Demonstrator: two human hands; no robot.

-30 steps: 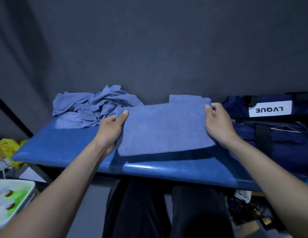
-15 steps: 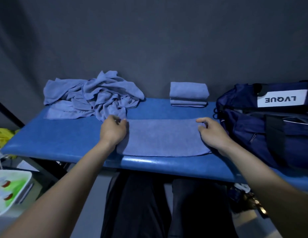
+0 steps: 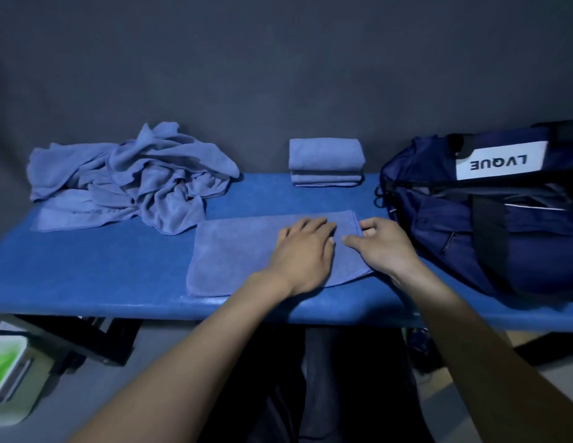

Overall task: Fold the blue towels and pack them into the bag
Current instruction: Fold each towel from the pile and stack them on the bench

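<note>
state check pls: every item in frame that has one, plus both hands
towel on the bench front: folded to a flat strip, lying flat, both hands on its right end
left hand: fingers straight, pressing the towel
right hand: pinches the towel's right edge
folded towels: neat stack at the back
unfolded towels: crumpled heap, back left
bag: on the bench at right, top looks open

Towel (image 3: 246,251): soft matt terry cloth. Table (image 3: 86,276): smooth, slightly glossy blue surface. Bag (image 3: 470,219): navy woven fabric.
</note>
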